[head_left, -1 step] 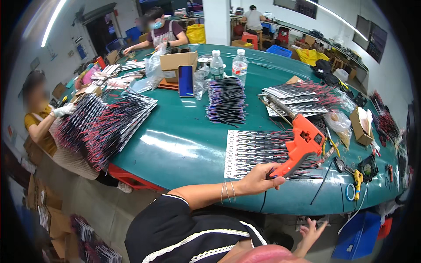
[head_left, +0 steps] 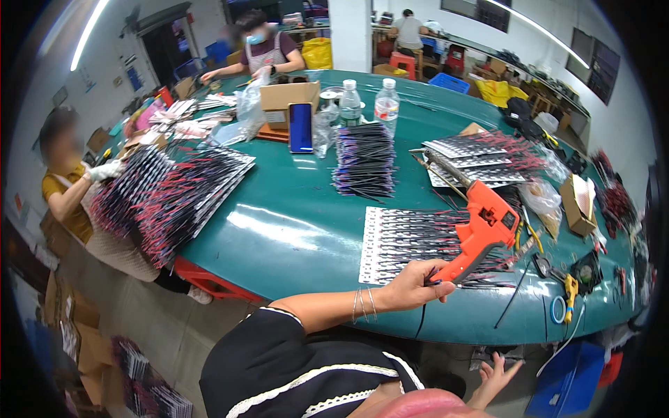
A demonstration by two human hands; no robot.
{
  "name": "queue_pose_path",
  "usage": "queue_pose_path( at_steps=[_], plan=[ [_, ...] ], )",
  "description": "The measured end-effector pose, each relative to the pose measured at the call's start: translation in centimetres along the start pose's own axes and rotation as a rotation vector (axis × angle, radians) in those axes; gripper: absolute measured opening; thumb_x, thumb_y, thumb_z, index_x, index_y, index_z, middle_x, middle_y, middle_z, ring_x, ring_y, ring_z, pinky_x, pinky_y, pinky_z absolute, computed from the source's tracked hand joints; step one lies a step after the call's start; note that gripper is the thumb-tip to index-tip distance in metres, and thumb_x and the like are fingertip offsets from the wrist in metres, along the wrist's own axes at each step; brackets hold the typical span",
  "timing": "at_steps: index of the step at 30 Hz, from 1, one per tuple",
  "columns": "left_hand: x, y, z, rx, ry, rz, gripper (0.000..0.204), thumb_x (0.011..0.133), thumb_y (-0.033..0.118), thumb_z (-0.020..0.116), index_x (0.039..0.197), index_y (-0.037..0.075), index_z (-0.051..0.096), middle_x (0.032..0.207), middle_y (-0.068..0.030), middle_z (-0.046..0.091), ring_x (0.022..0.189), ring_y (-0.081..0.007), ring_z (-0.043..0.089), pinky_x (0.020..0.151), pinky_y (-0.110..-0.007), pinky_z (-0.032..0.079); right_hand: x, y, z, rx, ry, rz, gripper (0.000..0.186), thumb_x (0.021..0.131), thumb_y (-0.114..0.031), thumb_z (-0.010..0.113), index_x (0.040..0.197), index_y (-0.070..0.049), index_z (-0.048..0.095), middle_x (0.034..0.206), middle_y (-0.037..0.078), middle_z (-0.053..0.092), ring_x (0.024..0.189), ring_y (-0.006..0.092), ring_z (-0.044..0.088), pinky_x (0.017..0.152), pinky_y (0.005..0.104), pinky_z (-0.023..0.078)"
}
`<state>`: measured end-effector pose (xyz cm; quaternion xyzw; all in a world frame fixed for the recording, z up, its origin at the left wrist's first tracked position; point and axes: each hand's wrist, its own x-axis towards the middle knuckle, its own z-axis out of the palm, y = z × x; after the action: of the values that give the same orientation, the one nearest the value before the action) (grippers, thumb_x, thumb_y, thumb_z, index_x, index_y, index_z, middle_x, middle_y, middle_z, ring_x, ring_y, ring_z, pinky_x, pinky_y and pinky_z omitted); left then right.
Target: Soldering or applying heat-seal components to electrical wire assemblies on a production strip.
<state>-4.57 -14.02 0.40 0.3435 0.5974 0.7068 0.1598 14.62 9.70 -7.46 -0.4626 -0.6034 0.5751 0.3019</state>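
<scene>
My left hand (head_left: pixel 416 283) reaches in over the table's near edge, its fingers closed round the lower grip of an orange-red pistol-shaped tool (head_left: pixel 479 212). A long metal barrel on the tool points to the far left. Beneath the tool lies a white strip board (head_left: pixel 374 244) with rows of black and red wires, partly covered by it. Below the table edge, my right hand (head_left: pixel 495 380) is open with fingers spread and holds nothing. Dark thin ends show between the left fingers; I cannot tell what they are.
On the green table (head_left: pixel 272 181) stand a wire bundle (head_left: pixel 364 160), two bottles (head_left: pixel 387 108), a phone (head_left: pixel 300 128) and an open carton (head_left: pixel 577 205). More wired boards (head_left: pixel 481 157) lie at right. A gloved co-worker (head_left: pixel 70 188) handles wired boards at left; another person (head_left: pixel 261 52) sits across.
The whole scene sits slightly farther right in the picture. My hands and the orange-red tool show no clear movement of their own.
</scene>
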Motion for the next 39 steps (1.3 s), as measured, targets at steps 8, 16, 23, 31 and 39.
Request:
queue_pose_path(
  at_steps=[8, 16, 23, 31, 39],
  plan=[
    [-1.3, 2.1, -2.1, -0.131, 0.12, 0.142, 0.031, 0.084, 0.023, 0.054, 0.101, -0.002, 0.048, 0.075, -0.0027, 0.049, 0.065, -0.0082, 0.052, 0.058, -0.022, 0.044, 5.8, 6.1, -6.3, 0.205, 0.369, 0.17, 0.048, 0.085, -0.033, 0.047, 0.115, 0.004, 0.04, 0.107, 0.023, 0.051, 0.09, 0.0308, 0.054, 0.079, 0.0423, 0.043],
    [-2.3, 3.2, -4.3, -0.091, 0.307, 0.2, 0.026, 0.084, 0.024, 0.053, 0.094, 0.001, 0.047, 0.069, -0.0002, 0.049, 0.061, -0.0062, 0.049, 0.057, -0.02, 0.042, 10.1, 8.2, -6.5, 0.023, 0.467, 0.043, 0.051, 0.083, -0.036, 0.049, 0.111, 0.005, 0.043, 0.107, 0.025, 0.05, 0.093, 0.0332, 0.052, 0.081, 0.0446, 0.041],
    [-1.8, 1.9, -4.6, -0.127, 0.328, 0.136, 0.021, 0.085, 0.019, 0.052, 0.094, 0.001, 0.047, 0.069, 0.0001, 0.049, 0.06, -0.0056, 0.05, 0.055, -0.02, 0.043, 10.4, 4.9, -3.3, -0.126, 0.301, -0.081, 0.051, 0.084, -0.036, 0.049, 0.113, 0.005, 0.041, 0.108, 0.024, 0.05, 0.095, 0.0329, 0.052, 0.082, 0.0435, 0.041],
    [-1.9, 0.2, -3.6, -0.118, 0.205, 0.042, 0.023, 0.083, 0.021, 0.054, 0.095, 0.001, 0.049, 0.07, -0.0003, 0.051, 0.063, -0.0064, 0.052, 0.059, -0.022, 0.044, 10.6, 2.9, -1.5, -0.241, 0.119, -0.204, 0.051, 0.084, -0.035, 0.049, 0.116, 0.004, 0.04, 0.109, 0.024, 0.049, 0.097, 0.0325, 0.051, 0.084, 0.0421, 0.041],
    [-2.2, -0.3, -3.1, -0.08, 0.16, -0.01, 0.024, 0.082, 0.021, 0.056, 0.093, 0.001, 0.05, 0.069, -0.0013, 0.052, 0.063, -0.0075, 0.053, 0.058, -0.022, 0.044, 10.2, 0.8, -1.1, -0.315, -0.012, -0.257, 0.051, 0.085, -0.034, 0.048, 0.118, 0.003, 0.038, 0.11, 0.024, 0.049, 0.099, 0.0321, 0.051, 0.085, 0.0408, 0.04]
  ],
)
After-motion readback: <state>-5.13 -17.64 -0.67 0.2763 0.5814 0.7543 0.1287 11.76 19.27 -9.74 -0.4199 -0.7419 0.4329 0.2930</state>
